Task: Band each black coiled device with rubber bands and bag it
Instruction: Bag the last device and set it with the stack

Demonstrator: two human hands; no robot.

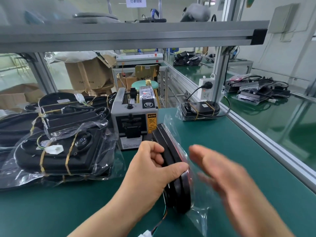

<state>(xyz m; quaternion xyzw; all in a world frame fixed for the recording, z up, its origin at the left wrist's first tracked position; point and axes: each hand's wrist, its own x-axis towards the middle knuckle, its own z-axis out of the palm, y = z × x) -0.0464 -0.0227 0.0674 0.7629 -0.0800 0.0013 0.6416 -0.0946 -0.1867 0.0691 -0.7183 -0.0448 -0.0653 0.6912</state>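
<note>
My left hand [153, 168] grips a black device [172, 170] standing on edge over the green mat, fingers curled round its upper rim. A clear plastic bag [196, 207] wraps its right side and lower end. Its wire with a white connector [147, 234] trails out at the bottom. My right hand [227, 175] is blurred, fingers straight, just right of the bag, holding nothing. Banded devices in clear bags [56, 151] are piled at the left.
A grey tape dispenser [135, 117] stands just behind the held device. One bagged, banded device [200, 110] lies at the far right of the mat by the aluminium rail [266, 139]. More black devices [256, 91] sit on the neighbouring bench. A shelf beam crosses overhead.
</note>
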